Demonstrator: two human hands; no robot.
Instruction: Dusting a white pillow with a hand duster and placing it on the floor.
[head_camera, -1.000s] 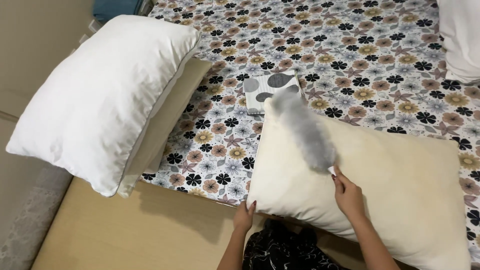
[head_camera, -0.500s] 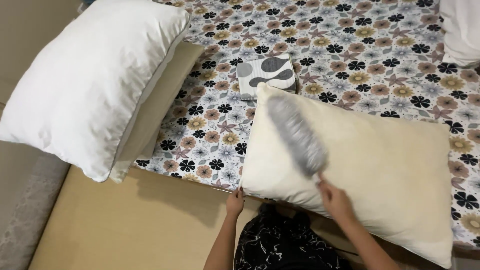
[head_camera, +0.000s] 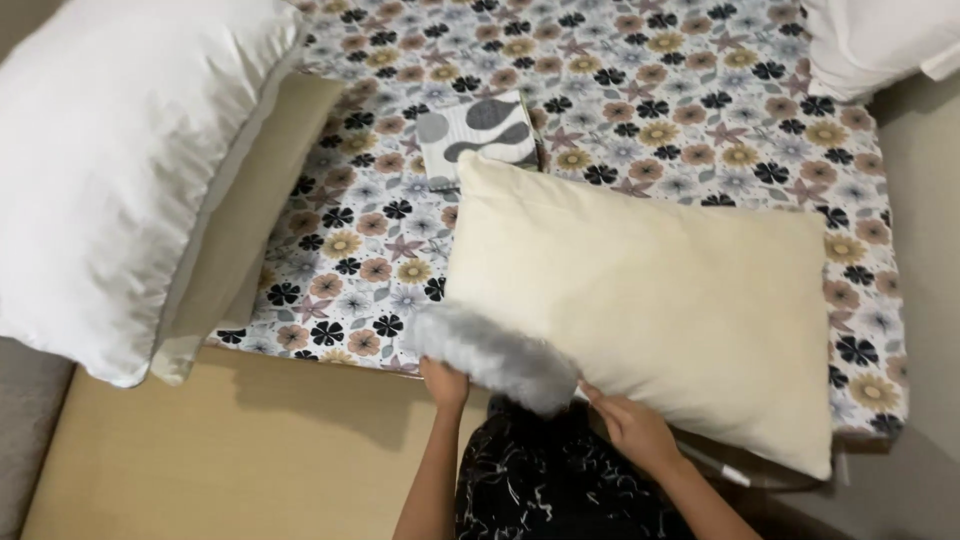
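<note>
While the duster (head_camera: 495, 355) lay across the cream pillow's (head_camera: 660, 300) near corner, both hands were at the bed edge.

The right hand (head_camera: 632, 428), at 5 o'clock from the duster, was closed around its handle end; the left hand (head_camera: 444, 383), at 7 o'clock, touched the fluffy head, though its grip could not be told. A patterned book (head_camera: 478, 135) lay at 12 o'clock on the floral sheet (head_camera: 690, 110), and a white pillow (head_camera: 110, 170) at 10 o'clock.
</note>
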